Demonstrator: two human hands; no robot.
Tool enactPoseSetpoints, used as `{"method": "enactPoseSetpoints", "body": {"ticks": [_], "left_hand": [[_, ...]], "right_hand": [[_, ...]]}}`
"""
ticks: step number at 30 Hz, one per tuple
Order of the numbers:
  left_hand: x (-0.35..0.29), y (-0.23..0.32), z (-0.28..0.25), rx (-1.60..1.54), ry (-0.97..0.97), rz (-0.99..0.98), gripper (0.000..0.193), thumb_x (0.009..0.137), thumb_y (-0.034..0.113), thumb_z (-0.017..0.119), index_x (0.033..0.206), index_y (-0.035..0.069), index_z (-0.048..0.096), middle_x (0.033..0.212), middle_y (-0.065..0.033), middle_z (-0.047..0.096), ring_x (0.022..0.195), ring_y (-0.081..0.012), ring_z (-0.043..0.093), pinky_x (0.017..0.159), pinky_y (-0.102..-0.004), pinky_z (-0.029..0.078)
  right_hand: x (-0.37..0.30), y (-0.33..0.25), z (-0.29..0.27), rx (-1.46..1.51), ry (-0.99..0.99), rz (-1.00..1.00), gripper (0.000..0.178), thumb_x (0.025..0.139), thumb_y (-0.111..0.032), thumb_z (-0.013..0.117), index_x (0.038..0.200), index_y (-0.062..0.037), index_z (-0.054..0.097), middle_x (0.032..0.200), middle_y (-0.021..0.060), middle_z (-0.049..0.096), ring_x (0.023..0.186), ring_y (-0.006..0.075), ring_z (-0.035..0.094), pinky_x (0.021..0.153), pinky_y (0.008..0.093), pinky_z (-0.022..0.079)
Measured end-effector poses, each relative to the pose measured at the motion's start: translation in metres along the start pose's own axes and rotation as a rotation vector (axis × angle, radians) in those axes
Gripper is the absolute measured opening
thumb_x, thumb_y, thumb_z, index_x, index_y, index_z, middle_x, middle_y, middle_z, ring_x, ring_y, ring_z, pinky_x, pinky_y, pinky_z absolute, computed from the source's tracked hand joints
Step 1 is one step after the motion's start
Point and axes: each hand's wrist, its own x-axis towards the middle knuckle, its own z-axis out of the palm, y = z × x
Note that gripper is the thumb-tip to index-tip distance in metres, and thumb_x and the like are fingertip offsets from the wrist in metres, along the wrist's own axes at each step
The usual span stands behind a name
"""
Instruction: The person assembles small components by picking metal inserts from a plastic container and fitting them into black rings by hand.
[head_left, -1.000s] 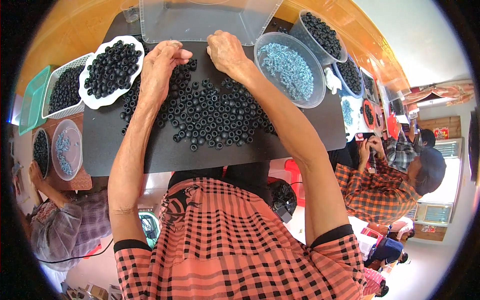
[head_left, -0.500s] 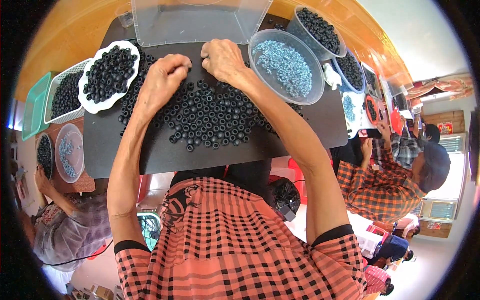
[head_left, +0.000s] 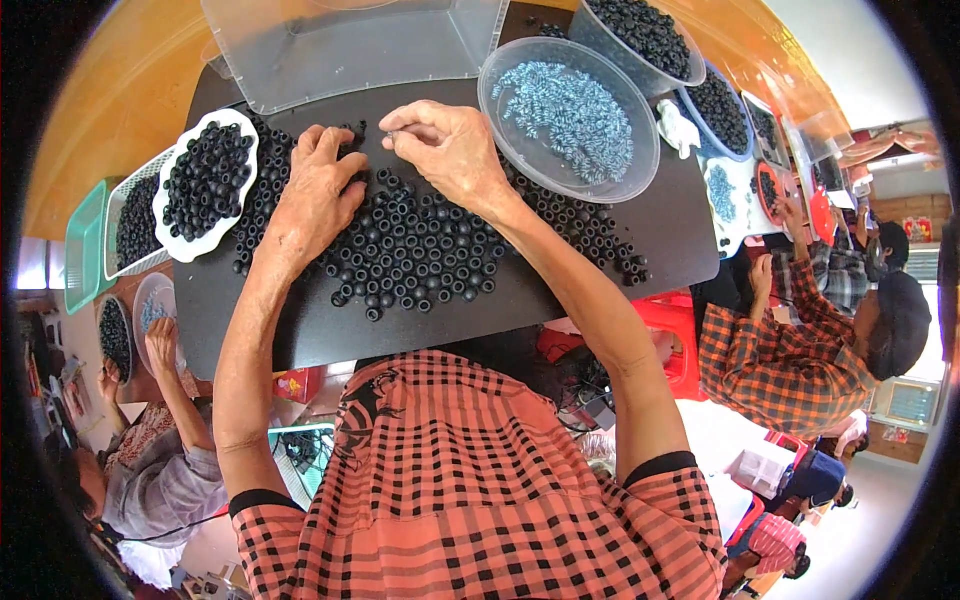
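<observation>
Loose black ball-shaped pieces with a hole [head_left: 420, 255] lie heaped on the dark table before me. At the heap's far left part, my left hand [head_left: 318, 190] reaches down with bent fingers, its thumb and forefinger around one black piece. My right hand [head_left: 445, 150] hovers to its right, thumb and fingertips pinched on something small that I cannot make out. Beside that hand stands a round clear tub [head_left: 640, 180] of small blue-grey spring-like pieces [head_left: 570, 115]. A scalloped white plate [head_left: 187, 247] with more black pieces is left of my left hand.
A large clear bin [head_left: 350, 75] stands beyond my hands. At the back right are a deep tub of black parts [head_left: 645, 40] and a blue-rimmed basket [head_left: 715, 110]. White [head_left: 150, 262] and green baskets [head_left: 85, 250] sit left. Co-workers [head_left: 800, 340] sit on both sides.
My view has shifted a little. My left hand has gone from closed fingers to reaching among the black pieces. My right hand has turned, showing its pinch. A co-worker's hand at left has come over a tub.
</observation>
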Motion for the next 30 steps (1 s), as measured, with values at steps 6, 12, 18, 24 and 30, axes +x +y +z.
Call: {"method": "enactPoseSetpoints", "body": {"ticks": [6,12,18,24,30], "left_hand": [[-0.003,0.005,-0.002,-0.298,0.156,-0.037,0.027,0.075,0.002,0.063,0.102,0.002,0.061,0.114,-0.0136,0.054,0.115,-0.0315,0.043,0.098,-0.0399,0.038],[-0.005,0.016,0.003,-0.727,0.198,-0.215,0.026,0.081,0.003,0.062,0.107,0.003,0.06,0.093,-0.0054,0.062,0.09,-0.0156,0.058,0.082,-0.0287,0.046],[-0.001,0.017,0.011,-1.117,0.163,-0.344,0.024,0.087,0.002,0.059,0.111,0.002,0.059,0.09,0.0,0.06,0.084,-0.0079,0.057,0.077,-0.0216,0.046],[-0.004,0.018,0.015,-1.07,0.193,-0.329,0.025,0.086,0.002,0.06,0.111,0.0,0.058,0.084,0.0029,0.052,0.076,-0.005,0.051,0.071,-0.0203,0.045],[-0.004,0.016,0.016,-1.063,0.183,-0.334,0.026,0.083,-0.001,0.06,0.109,0.001,0.057,0.081,0.0024,0.053,0.074,-0.005,0.051,0.07,-0.0209,0.045]], "right_hand": [[-0.005,0.0,0.001,0.126,0.004,0.017,0.015,0.076,-0.003,0.065,0.09,0.0009,0.067,0.087,0.008,0.066,0.074,0.0119,0.065,0.066,0.0243,0.052],[-0.011,-0.001,-0.005,0.245,-0.06,0.037,0.013,0.082,0.003,0.062,0.094,0.0011,0.066,0.095,0.003,0.061,0.083,0.0095,0.062,0.075,0.0218,0.052],[-0.013,-0.004,0.001,0.18,-0.036,-0.084,0.014,0.078,0.002,0.062,0.091,0.0009,0.068,0.092,0.0069,0.063,0.073,0.0103,0.061,0.063,0.022,0.05],[-0.017,-0.006,0.002,0.029,-0.063,-0.162,0.014,0.08,0.004,0.062,0.093,0.0012,0.066,0.094,0.0067,0.062,0.078,0.0096,0.059,0.07,0.0225,0.05],[-0.017,-0.004,0.005,0.094,-0.059,-0.039,0.01,0.079,0.005,0.062,0.089,0.0018,0.064,0.091,0.0058,0.063,0.078,0.0082,0.059,0.068,0.0223,0.05]]}}
